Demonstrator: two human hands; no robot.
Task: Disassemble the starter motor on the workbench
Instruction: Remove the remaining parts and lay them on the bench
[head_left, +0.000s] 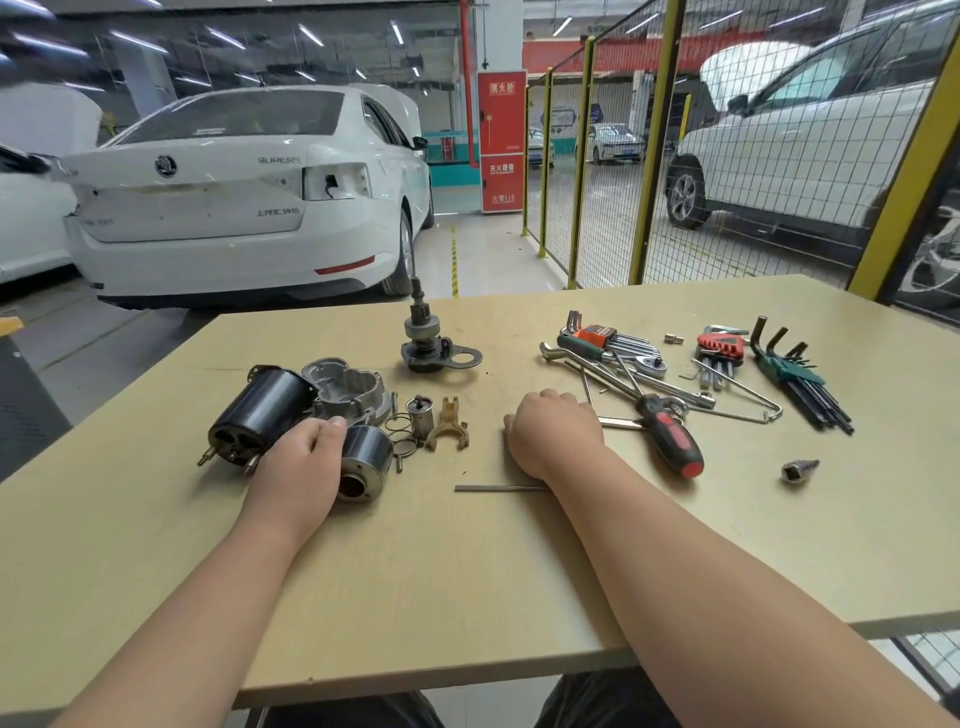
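Both forearms are reaching out over the pale workbench (467, 597). My left hand (298, 467) is grasping a short black cylinder (366, 457), which is lying on its side with its open, rusty bore facing me; the thumb is lying over its far end. My right hand (550, 434) is resting on the bench with its fingers folded under into a fist, holding nothing that I can see, and a thin steel rod (498, 487) is running under its wrist.

Spread across the left half of the bench, the starter motor is lying in pieces. Its black motor casing (260, 410) is lying tilted just left of my left hand, showing three round openings and two studs at the near end. Behind it, touching it, the grey cast nose housing (348, 387) is sitting open side up. Further back, the drive pinion assembly (423, 338) is standing upright, shaft pointing up. Between my hands, a small plunger (420, 415), a brass-coloured fork lever (448, 423) and some wire springs (402, 431) are lying close together.

Just right of my fist, a red-and-black screwdriver (670, 436) is lying among ratchets and hex keys.
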